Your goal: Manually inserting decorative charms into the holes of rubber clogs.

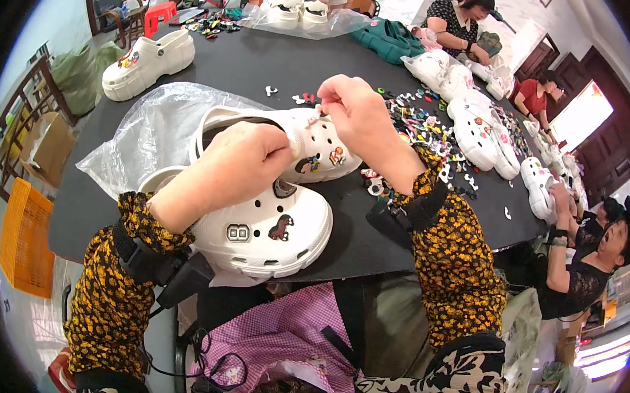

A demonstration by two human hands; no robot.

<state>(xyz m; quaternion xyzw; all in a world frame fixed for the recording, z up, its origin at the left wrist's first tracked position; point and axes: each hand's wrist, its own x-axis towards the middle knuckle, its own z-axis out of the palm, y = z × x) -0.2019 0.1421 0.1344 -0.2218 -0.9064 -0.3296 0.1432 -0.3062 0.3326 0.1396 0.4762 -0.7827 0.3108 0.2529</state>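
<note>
Two white clog shoes lie before me on a black table point(251, 64). My left hand point(240, 163) grips the far clog point(326, 147) at its strap and collar. My right hand point(357, 115) pinches a small charm against the top of that clog's toe. The near clog point(272, 234) rests at the table's front edge and carries a few charms, one dark animal shape and a grey rectangular one. Both forearms wear yellow-and-black patterned sleeves with black wrist straps.
A clear plastic bag point(152, 123) lies under the clogs at left. A pile of small colourful charms point(422, 127) spreads to the right. More white clogs point(145, 60) stand around the table, and other people sit at the far and right sides. An orange crate point(24, 234) stands at left.
</note>
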